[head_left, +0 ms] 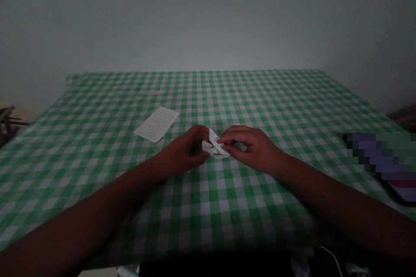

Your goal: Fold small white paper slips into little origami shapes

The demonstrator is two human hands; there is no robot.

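A small piece of folded white paper [214, 145] with printing on it sits just above the tablecloth, between my two hands. My left hand [185, 151] pinches its left end, and my right hand [250, 149] grips its right side with the fingers curled over the top. Part of the fold is hidden behind my fingers. A flat printed paper sheet [157, 124] lies on the cloth just beyond my left hand, apart from it.
A green-and-white checked tablecloth [260, 104] covers the table, and a pale wall [208, 17] rises behind it. A dark flat device, probably a phone [380, 160], pixelated in part, lies at the right. A white cable [331, 259] shows below the near edge.
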